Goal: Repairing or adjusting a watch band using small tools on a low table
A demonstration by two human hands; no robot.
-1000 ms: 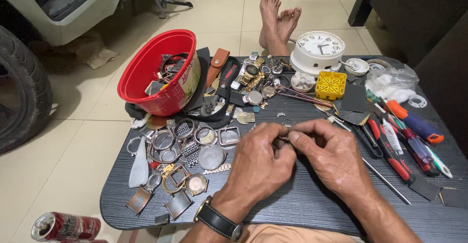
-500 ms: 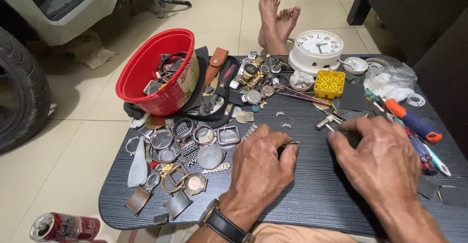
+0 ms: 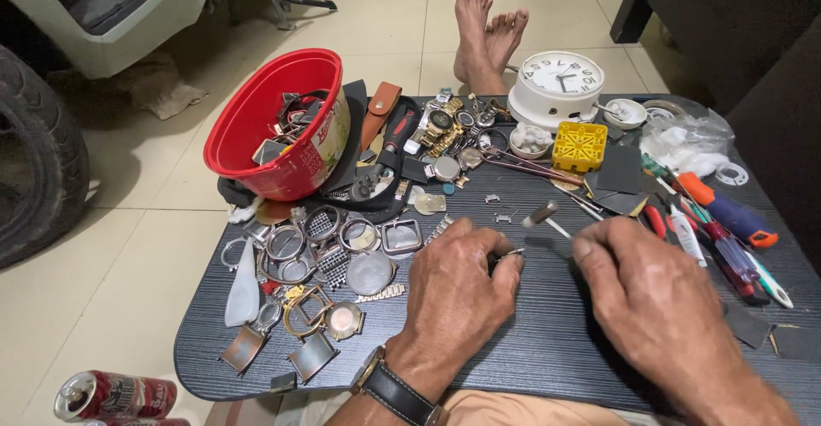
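Small metal watch part: pinched at the fingertips of the left hand, low over the middle of the dark table, with bare watch cases and a red bowl of parts to its left. To its right, a small hammer lies just beyond the right hand, whose fingers are loosely curled and hold nothing. Judged unfinished: part in hand, tools unlifted, screwdrivers at far right.
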